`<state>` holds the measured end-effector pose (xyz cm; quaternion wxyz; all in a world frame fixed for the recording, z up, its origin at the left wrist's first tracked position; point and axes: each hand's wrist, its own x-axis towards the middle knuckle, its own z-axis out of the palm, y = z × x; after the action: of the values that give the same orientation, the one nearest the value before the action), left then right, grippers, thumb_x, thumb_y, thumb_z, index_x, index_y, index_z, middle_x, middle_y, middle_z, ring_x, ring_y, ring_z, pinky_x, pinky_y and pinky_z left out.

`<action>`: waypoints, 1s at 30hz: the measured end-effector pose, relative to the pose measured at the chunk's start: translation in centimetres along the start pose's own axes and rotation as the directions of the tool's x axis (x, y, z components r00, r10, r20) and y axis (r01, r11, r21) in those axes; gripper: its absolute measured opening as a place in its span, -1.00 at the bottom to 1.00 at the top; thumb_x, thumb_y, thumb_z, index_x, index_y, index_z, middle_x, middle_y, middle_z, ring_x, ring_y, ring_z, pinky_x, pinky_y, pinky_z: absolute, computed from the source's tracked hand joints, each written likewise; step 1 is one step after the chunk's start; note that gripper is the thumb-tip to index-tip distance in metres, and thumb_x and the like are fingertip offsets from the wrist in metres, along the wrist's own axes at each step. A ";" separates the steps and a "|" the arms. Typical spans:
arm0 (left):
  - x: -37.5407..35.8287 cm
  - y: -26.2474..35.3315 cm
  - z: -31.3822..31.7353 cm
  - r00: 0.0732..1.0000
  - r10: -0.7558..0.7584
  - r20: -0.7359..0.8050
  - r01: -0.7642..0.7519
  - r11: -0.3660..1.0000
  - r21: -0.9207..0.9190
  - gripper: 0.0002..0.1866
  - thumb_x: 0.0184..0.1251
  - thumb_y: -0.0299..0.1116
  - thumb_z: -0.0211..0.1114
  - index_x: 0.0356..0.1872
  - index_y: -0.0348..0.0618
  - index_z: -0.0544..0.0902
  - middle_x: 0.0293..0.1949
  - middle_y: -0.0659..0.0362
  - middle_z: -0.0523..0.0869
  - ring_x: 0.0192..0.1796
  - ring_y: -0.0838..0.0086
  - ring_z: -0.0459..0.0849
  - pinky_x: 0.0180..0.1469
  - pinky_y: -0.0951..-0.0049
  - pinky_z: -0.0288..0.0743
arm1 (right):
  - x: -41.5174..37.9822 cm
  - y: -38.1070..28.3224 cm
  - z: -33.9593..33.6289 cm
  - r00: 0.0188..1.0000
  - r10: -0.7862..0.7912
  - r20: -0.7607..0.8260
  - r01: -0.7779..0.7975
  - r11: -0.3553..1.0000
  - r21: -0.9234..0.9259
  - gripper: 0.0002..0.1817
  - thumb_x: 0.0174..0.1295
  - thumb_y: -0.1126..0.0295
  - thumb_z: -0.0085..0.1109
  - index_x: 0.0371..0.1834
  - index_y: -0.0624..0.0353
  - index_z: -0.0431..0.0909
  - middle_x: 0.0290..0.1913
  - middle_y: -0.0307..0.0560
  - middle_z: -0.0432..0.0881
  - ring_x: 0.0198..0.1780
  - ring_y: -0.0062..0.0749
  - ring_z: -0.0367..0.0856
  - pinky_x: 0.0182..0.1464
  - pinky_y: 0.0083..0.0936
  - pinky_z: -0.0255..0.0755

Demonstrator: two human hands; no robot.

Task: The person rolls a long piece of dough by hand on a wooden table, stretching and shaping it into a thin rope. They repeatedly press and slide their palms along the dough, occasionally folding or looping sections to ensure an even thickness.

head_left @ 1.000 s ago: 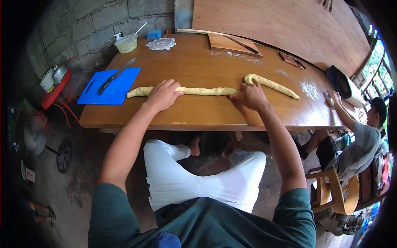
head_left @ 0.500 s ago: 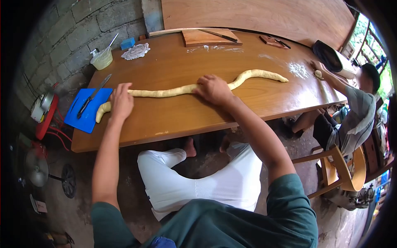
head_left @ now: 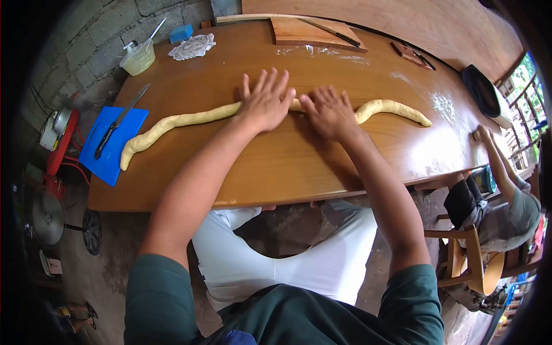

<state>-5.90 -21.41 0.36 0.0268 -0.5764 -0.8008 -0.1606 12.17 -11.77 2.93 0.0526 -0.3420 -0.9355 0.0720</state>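
Observation:
A long rope of pale yellow dough (head_left: 187,119) stretches across the wooden table (head_left: 276,167). Its left end bends toward me beside a blue cutting board (head_left: 122,150), and its right end curves down near a patch of flour. My left hand (head_left: 265,102) lies over the middle of the rope, fingers spread. Just to its right, my right hand (head_left: 332,113) also rests on the dough with fingers stretched out. Both palms hide the dough beneath them; a short piece shows between the hands. A black-handled knife (head_left: 119,122) lies on the blue board.
At the back left stand a tub (head_left: 138,60) with a utensil, a crumpled cloth (head_left: 192,47) and a blue block (head_left: 181,33). A wooden board with a knife (head_left: 316,35) lies along the back. On the right, a person (head_left: 506,201) works at the table's end.
My left hand has moved right from the rope's left end to its middle. My right hand has shifted right, and its fingers are now spread out. The view has tilted slightly.

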 end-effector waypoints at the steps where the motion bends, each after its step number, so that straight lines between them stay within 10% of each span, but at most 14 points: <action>1: 1.3 -0.4 0.4 1.000 -0.001 0.013 0.001 1.000 -0.002 -0.21 0.76 0.25 -0.26 0.81 0.11 0.02 0.82 0.06 0.01 0.84 0.12 -0.10 0.77 -0.25 -0.45 | 2.0 0.7 0.8 1.000 0.004 0.011 -0.004 1.000 0.005 -0.01 0.65 -0.37 -0.45 0.71 0.35 0.22 0.73 0.23 0.24 0.80 0.01 0.04 0.81 -0.03 -0.17; 7: 10.6 -4.1 2.1 0.959 -0.203 -0.200 0.206 0.978 -0.004 -0.19 0.70 0.30 -0.15 0.76 0.04 0.20 0.78 0.01 0.15 0.81 0.13 0.02 0.77 -0.22 -0.33 | 13.3 4.3 1.8 0.952 0.071 -0.299 -0.068 0.997 0.021 -0.05 0.60 -0.37 -0.29 0.60 0.34 0.38 0.59 0.29 0.47 0.76 0.04 0.16 0.80 -0.09 -0.12; 14: 14.5 -6.3 2.4 0.928 0.002 -0.372 -0.006 1.000 -0.012 -0.41 0.72 0.05 0.05 0.47 -0.17 0.58 0.52 -0.04 0.58 0.57 0.04 0.48 0.65 -0.02 0.21 | 20.5 5.8 2.1 0.902 0.067 -0.426 -0.039 0.997 0.073 -0.28 0.57 -0.23 -0.08 0.19 0.30 0.66 0.21 0.28 0.77 0.40 0.06 0.64 0.60 -0.07 0.27; 19: 12.7 -6.1 2.9 0.957 0.023 -0.288 -0.038 0.998 -0.045 -0.43 0.71 0.03 0.04 0.50 -0.09 0.56 0.56 -0.03 0.53 0.59 0.04 0.46 0.65 -0.02 0.22 | 17.8 4.9 1.8 0.895 -0.051 -0.442 0.088 0.994 0.065 -0.39 0.60 -0.13 -0.06 -0.03 0.28 0.70 -0.08 0.22 0.85 0.09 0.11 0.81 0.40 -0.07 0.51; 22: 9.7 -4.4 1.8 0.987 -0.159 -0.021 0.160 0.983 0.088 -0.29 0.68 0.17 -0.10 0.69 0.08 0.34 0.80 0.08 0.09 0.79 0.12 0.08 0.75 -0.14 -0.04 | 14.6 4.2 2.0 0.959 -0.013 -0.283 0.033 0.997 0.067 -0.33 0.62 -0.18 -0.18 0.22 0.21 0.66 0.26 0.18 0.75 0.40 -0.05 0.65 0.61 0.05 0.24; 24: 7.0 -3.5 1.1 0.992 -0.124 -0.011 0.124 0.990 0.061 -0.29 0.69 0.18 -0.13 0.68 0.07 0.35 0.79 0.06 0.11 0.78 0.10 0.11 0.75 -0.13 -0.02 | 11.4 3.3 1.7 0.990 0.051 -0.129 -0.040 0.996 0.085 -0.21 0.63 -0.28 -0.33 0.56 0.08 0.49 0.65 0.05 0.43 0.72 -0.16 0.27 0.76 0.19 -0.15; 30: -4.9 -1.0 -0.5 0.991 0.132 -0.031 -0.133 0.991 -0.024 -0.38 0.71 0.03 0.03 0.62 -0.02 0.41 0.65 -0.05 0.37 0.65 0.03 0.36 0.67 -0.03 0.19 | 0.4 0.6 1.7 0.999 -0.030 -0.025 0.032 0.996 0.089 -0.12 0.62 -0.37 -0.34 0.69 0.09 0.32 0.73 0.09 0.29 0.77 0.08 0.14 0.76 0.14 -0.12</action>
<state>-5.29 -26.33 -0.50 0.0415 -0.6261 -0.7582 -0.1771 12.00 -11.28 1.22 0.0798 -0.3257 -0.9358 0.1089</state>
